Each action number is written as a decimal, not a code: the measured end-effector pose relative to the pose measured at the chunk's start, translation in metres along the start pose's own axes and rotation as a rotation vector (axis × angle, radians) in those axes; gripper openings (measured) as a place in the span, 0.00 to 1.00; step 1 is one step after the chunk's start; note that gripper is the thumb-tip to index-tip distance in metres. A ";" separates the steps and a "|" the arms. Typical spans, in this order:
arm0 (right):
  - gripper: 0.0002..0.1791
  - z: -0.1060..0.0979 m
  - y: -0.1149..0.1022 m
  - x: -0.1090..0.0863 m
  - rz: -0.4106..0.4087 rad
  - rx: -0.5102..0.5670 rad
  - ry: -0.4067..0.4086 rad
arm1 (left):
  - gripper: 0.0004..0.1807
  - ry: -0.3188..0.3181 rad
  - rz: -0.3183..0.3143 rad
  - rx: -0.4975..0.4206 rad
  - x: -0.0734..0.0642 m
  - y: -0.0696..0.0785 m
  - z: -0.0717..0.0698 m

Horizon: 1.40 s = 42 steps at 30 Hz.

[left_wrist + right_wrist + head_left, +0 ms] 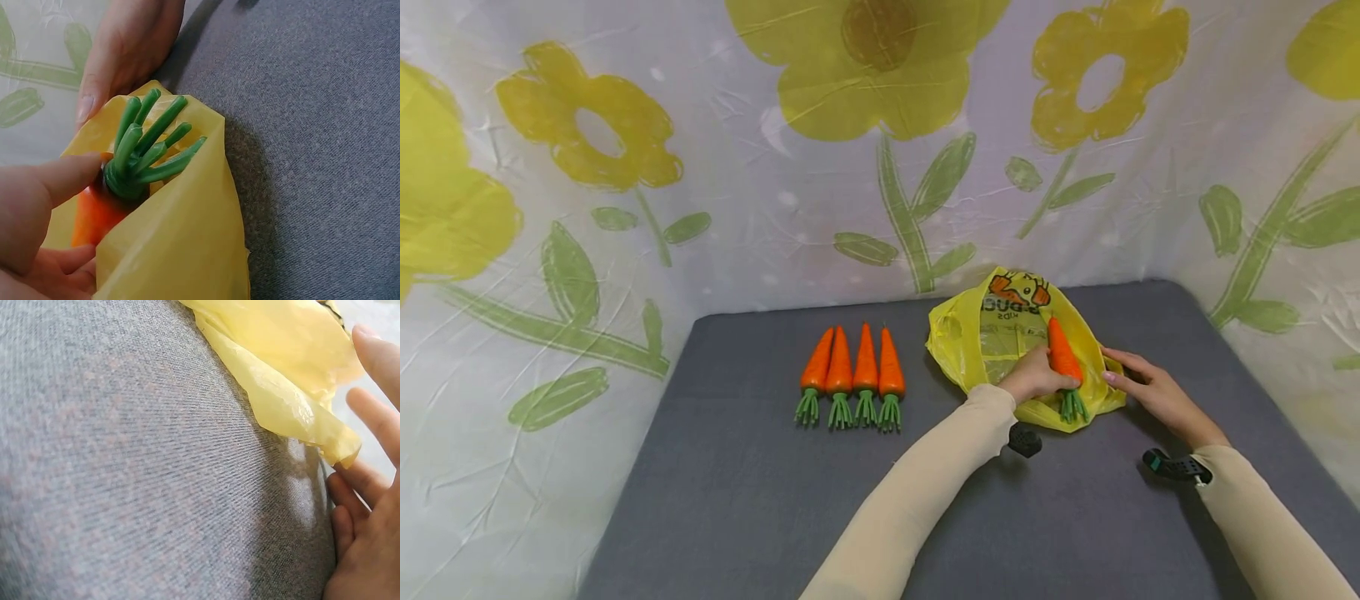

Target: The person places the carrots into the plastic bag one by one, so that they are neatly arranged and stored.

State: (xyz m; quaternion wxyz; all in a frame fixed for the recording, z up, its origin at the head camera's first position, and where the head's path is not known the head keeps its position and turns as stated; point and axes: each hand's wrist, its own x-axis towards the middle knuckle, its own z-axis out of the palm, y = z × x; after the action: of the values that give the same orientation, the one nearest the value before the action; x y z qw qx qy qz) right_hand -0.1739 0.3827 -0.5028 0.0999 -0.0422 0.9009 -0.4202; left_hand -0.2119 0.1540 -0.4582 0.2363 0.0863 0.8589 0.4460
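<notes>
A yellow plastic bag (955,337) with a duck print lies on its side at the back right, its mouth toward me. My left hand (1034,377) pinches an orange carrot (1063,354) with green stem ends, thumb near the base of the stems in the left wrist view. The carrot lies within the bag's opening, tip pointing away. At the bag's right edge is my right hand (1168,404), its thumb and fingers spread and touching the plastic. In the right wrist view, the fingers (378,428) are extended beside the bag's folded corner.
Several more carrots (852,367) lie side by side in a row left of the bag, stems toward me. All rest on a grey cloth-covered table (760,500). A flower-printed curtain (737,217) hangs behind and along the sides.
</notes>
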 end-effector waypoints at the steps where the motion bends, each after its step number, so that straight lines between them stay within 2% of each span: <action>1: 0.37 0.000 0.000 0.000 0.002 -0.001 0.000 | 0.31 -0.001 0.002 0.003 0.000 0.000 0.000; 10: 0.38 -0.001 -0.003 0.000 0.021 0.015 -0.008 | 0.30 -0.005 0.002 0.024 0.001 0.001 -0.001; 21: 0.38 -0.001 -0.005 0.000 0.029 0.018 -0.006 | 0.28 0.043 -0.016 0.112 0.004 0.001 0.004; 33: 0.39 0.000 -0.002 0.001 0.036 0.010 -0.005 | 0.25 0.066 -0.028 0.134 0.004 0.002 0.007; 42: 0.39 0.000 -0.001 0.001 0.029 0.010 -0.005 | 0.28 0.060 0.006 0.170 0.005 0.000 0.007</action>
State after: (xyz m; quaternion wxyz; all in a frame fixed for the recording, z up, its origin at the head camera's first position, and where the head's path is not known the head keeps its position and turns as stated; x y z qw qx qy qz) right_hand -0.1748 0.3816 -0.5023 0.1084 -0.0299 0.8990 -0.4233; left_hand -0.2131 0.1605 -0.4631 0.2009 0.0953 0.9001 0.3747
